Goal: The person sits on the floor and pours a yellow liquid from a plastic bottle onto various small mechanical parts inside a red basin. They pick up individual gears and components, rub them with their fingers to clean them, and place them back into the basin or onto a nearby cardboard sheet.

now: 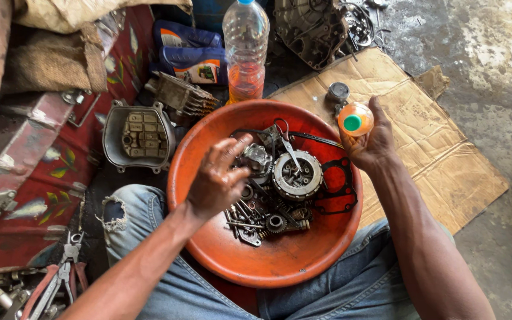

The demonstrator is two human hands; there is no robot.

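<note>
head view: the left hand [217,178] hovers over the orange basin [208,243], fingers loosely curled and holding nothing, just above the heap of engine parts [268,195] (gears, bolts, a round clutch plate [296,175] and a black gasket [336,189]). the right hand [370,142] grips a small orange bottle with a green cap [354,120] at the basin's far rim. the basin rests between the person's denim-clad knees. a clear plastic bottle [245,50] stands behind the basin, and pliers [60,278] lie lower left.
</note>
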